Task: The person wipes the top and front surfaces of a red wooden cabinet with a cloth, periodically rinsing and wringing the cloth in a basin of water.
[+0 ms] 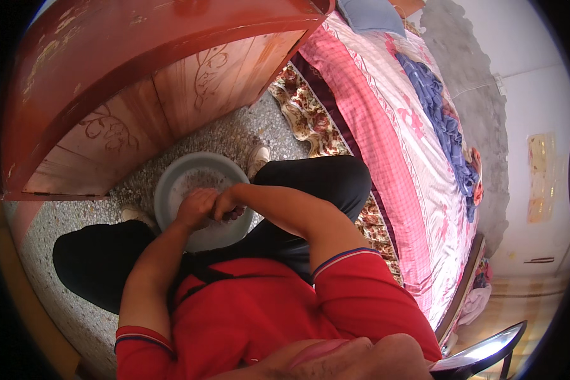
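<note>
A round pale grey basin (161, 190) stands on the floor between my knees. Dark specks or suds show on its inner far side, and I cannot tell how much water it holds. My left hand (196, 207) and my right hand (227, 201) meet over the basin, pressed together with fingers curled in. A small dark reddish bundle (234, 214) peeks out below my right hand; its kind is hidden by the fingers. How much of it lies inside my left hand does not show.
A red wooden cabinet (152, 69) with carved doors rises just beyond the basin on the left. To the right is a bed (386, 145) with pink checked bedding, a blue cloth (430, 95) and a grey-blue pillow (370, 16). The speckled floor (228, 130) lies between them.
</note>
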